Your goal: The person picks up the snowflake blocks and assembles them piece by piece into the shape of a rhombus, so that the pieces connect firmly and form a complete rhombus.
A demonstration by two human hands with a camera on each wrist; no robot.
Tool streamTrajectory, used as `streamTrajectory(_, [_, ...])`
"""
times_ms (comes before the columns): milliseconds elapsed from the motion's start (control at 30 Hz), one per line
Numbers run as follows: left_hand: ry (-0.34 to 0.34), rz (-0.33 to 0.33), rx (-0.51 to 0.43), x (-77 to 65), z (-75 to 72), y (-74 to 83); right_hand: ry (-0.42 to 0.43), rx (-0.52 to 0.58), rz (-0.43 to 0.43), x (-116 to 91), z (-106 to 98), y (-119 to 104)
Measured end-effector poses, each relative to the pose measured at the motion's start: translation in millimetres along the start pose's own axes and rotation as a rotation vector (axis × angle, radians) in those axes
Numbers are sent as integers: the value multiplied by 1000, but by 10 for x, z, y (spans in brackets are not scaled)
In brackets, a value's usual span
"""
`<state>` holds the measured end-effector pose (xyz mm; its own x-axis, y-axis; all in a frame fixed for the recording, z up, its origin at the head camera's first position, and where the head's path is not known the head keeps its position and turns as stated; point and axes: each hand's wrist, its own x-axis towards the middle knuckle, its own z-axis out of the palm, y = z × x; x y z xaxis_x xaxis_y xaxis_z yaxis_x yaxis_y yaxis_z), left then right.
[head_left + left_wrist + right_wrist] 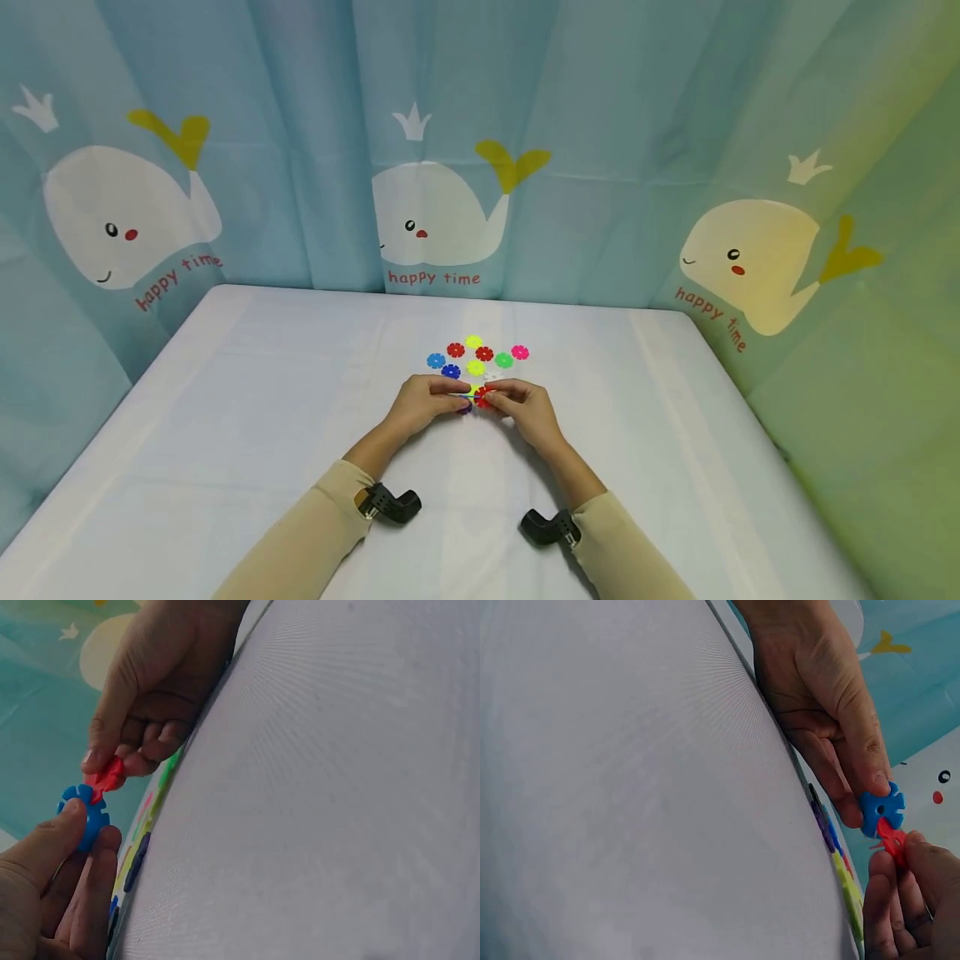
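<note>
At the left of my head view, the left hand (427, 402) holds a blue notched disc (889, 802) between thumb and fingers, the grip narrow. To its right, a red notched disc (109, 775) meets the blue one at the rim, set at an angle to it. The right hand (527, 410) pinches the red disc between thumb and fingers. Both discs are raised above the desk (262, 425), between the hands.

I judge the step in hand to be joining the two discs notch to notch. I cannot tell how deeply they are seated. The next move calls for a steady blue disc, aligned slots and a straight push on the red disc. Skewed pressure could slip the joint.

Loose discs lie flat beyond the hands. Left to right, I read light blue (436, 361), dark blue (451, 372), yellow (474, 342), green (504, 360) and pink (520, 352), with others among them, some partly hidden by the hands.

The desk surface is white, with rounded far corners. Behind it hangs a blue curtain (315, 167), turning greenish at the right, printed with three white whales and "happy time" lettering.
</note>
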<state>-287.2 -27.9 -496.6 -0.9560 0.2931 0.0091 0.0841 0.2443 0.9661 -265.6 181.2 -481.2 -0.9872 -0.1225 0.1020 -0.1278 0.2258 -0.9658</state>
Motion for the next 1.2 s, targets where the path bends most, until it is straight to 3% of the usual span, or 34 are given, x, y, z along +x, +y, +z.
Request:
streamTrajectory(333, [70, 60, 96, -16, 22, -6, -27, -45, 15, 14, 0, 61])
streamTrajectory(500, [93, 66, 42, -34, 22, -24, -66, -48, 40, 27, -38, 34])
streamTrajectory(667, [101, 64, -27, -26, 18, -11, 9, -84, 24, 71, -118, 19])
streamTrajectory(833, [103, 35, -36, -21, 13, -14, 64, -166, 35, 68, -168, 32])
streamTrajectory(1200, [98, 52, -67, -23, 21, -18, 45, -439, -10, 40, -116, 30])
